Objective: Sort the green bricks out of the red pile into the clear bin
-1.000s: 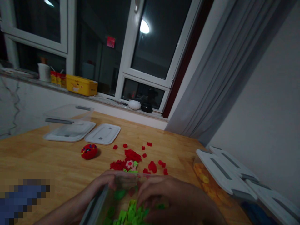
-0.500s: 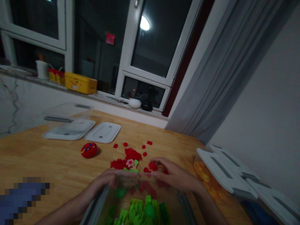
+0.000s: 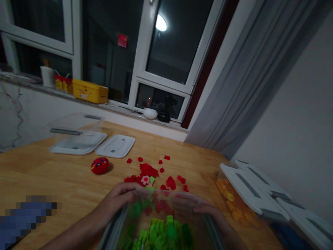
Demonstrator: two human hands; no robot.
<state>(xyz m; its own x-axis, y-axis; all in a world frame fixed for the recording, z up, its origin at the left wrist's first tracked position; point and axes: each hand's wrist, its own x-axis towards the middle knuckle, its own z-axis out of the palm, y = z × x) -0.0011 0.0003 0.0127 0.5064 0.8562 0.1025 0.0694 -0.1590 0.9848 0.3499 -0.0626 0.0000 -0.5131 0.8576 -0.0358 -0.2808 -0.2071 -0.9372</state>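
A clear plastic storage box (image 3: 161,193) with grey side handles is close in front of me, with several green toy blocks (image 3: 161,233) inside. My left hand (image 3: 120,195) is closed on its far left rim. Around the far right corner wraps my right hand (image 3: 206,208), some of its fingers seen dimly through the plastic. Just beyond the box, red toy blocks (image 3: 148,170) lie scattered on the table, along with a pink flower piece (image 3: 145,180) and a few green pieces.
On the wooden table (image 3: 78,184) sits a round red object (image 3: 100,166). Behind it are a white lid (image 3: 116,146) and an empty clear box (image 3: 75,123) on another lid. At right stand white-lidded boxes (image 3: 243,187), one holding orange-yellow pieces. A yellow bin (image 3: 90,91) rests on the windowsill.
My right hand has moved from among the red blocks back onto the box's far right side. The box has shifted slightly right in view, and more red blocks show beyond it.
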